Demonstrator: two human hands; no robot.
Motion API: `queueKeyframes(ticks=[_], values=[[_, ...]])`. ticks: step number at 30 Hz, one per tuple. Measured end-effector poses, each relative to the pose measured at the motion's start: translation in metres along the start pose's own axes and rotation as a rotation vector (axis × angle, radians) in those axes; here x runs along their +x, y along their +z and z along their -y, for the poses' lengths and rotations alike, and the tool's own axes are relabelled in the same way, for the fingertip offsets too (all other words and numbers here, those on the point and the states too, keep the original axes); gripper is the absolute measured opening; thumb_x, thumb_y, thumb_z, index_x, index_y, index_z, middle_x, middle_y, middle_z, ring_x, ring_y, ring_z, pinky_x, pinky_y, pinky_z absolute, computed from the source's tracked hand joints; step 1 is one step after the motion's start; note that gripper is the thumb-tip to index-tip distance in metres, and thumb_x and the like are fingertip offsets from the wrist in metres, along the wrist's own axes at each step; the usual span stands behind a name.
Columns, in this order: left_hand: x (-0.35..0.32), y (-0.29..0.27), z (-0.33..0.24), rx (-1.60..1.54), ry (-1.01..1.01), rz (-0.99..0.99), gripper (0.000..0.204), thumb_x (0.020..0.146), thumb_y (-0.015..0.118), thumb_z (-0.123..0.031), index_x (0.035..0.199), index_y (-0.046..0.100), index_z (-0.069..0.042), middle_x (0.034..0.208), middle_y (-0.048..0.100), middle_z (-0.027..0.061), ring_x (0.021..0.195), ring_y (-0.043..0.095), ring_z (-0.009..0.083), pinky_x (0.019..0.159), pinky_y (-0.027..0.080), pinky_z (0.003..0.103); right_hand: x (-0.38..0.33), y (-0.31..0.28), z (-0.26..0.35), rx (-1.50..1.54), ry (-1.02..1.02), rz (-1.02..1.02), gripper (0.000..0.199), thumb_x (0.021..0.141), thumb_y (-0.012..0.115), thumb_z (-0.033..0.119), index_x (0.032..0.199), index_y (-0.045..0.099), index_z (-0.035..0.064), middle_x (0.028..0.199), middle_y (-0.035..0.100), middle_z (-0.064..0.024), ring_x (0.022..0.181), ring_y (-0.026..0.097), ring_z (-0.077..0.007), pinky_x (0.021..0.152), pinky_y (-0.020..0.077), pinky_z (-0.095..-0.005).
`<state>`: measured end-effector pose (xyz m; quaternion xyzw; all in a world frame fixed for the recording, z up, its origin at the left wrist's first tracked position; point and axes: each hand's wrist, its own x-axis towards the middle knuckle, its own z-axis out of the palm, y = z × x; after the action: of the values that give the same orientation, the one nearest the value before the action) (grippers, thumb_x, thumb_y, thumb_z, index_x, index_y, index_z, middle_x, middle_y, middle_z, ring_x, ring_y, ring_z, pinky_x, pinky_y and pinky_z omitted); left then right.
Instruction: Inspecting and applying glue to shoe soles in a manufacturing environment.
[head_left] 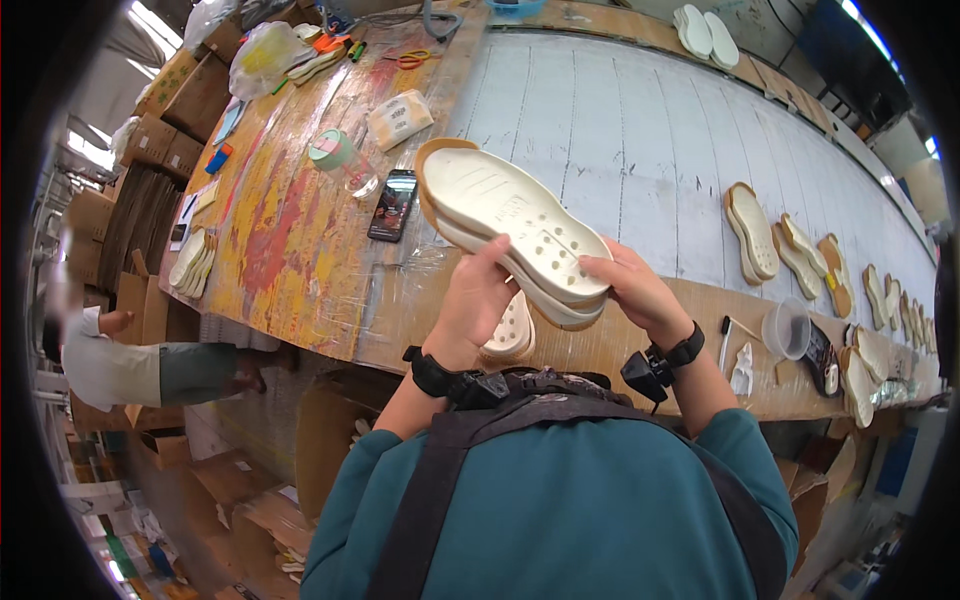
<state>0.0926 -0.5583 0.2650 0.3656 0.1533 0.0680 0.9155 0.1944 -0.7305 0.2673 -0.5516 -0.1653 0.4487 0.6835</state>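
Note:
Both my hands hold a small stack of cream-white shoe soles (520,225) above the table's near edge. The top sole has round holes in its front half, and a tan sole edge shows beneath the stack. My left hand (474,300) grips the stack's near side with the thumb on its edge. My right hand (645,287) pinches the toe end, thumb on top. Under the stack, partly hidden, more perforated soles (510,332) lie at the table edge by my left wrist.
A phone (393,206), a bottle with a green lid (343,160) and a tissue pack (400,119) lie to the left. Pairs of soles (750,232) run along the right side, near a clear plastic cup (787,329). Another person (150,365) stands at far left.

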Motion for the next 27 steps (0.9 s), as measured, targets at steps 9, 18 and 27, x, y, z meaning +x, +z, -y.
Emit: queueKeyframes(ticks=[9, 18, 27], values=[[0.017, -0.020, 0.013, -0.476, -0.058, 0.026, 0.048, 0.090, 0.037, -0.032, 0.128, 0.026, -0.005, 0.128, 0.036, 0.0133, 0.116, 0.038, 0.0293, 0.099, 0.030, 0.045, -0.011, 0.044, 0.009, -0.739, -0.743, -0.142, 0.085, 0.061, 0.075, 0.020, 0.128, 0.027, -0.0010, 0.129, 0.035, -0.0185, 0.114, 0.042, -0.0257, 0.094, 0.0331, -0.0318], [0.017, -0.016, 0.021, -0.442, 0.003, 0.028, 0.047, 0.092, 0.029, -0.033, 0.130, 0.022, -0.006, 0.132, 0.030, 0.0137, 0.121, 0.031, 0.0303, 0.101, 0.025, 0.046, -0.008, 0.064, 0.001, -0.555, -0.715, -0.297, 0.086, 0.061, 0.073, 0.010, 0.129, 0.023, -0.0040, 0.132, 0.031, -0.0162, 0.118, 0.037, -0.0214, 0.096, 0.0301, -0.0303], [0.008, -0.004, 0.002, -0.765, -0.023, 0.222, 0.046, 0.091, 0.035, -0.028, 0.129, 0.026, -0.004, 0.132, 0.032, 0.0134, 0.121, 0.031, 0.0301, 0.101, 0.024, 0.047, -0.027, 0.047, 0.012, -0.318, -0.702, 0.022, 0.079, 0.066, 0.058, 0.000, 0.133, 0.017, -0.0021, 0.135, 0.027, -0.0151, 0.124, 0.029, -0.0213, 0.100, 0.0255, -0.0303]])
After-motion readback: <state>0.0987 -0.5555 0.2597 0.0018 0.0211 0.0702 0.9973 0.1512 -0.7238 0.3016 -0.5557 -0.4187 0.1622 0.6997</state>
